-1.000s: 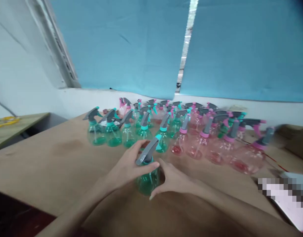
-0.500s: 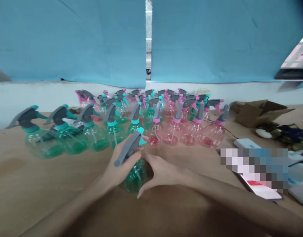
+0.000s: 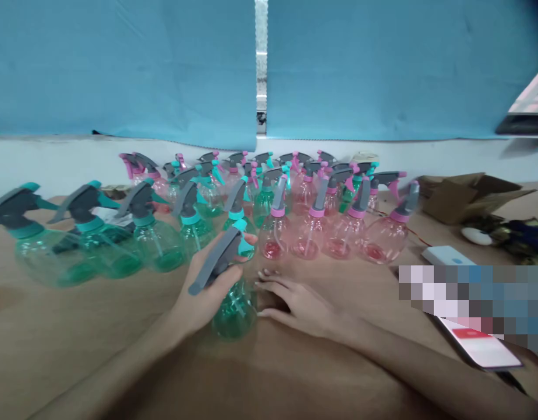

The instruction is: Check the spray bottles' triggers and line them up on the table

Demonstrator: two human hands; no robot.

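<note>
My left hand is wrapped round the neck of a green spray bottle with a grey trigger head, which stands tilted on the brown table. Just to its right, my right hand lies low on the table with its fingers stretched toward the bottle's body, touching or nearly touching it. Behind them stands a row of green spray bottles on the left and pink spray bottles on the right.
Several more green and pink bottles crowd the back by the white ledge and blue curtain. A cardboard box sits at the right, with a white device and papers near the table's right edge.
My right hand has come off the bottle's side and flattened toward the table. The left hand keeps its grip on the bottle. The view has swung from left to right across the table.
</note>
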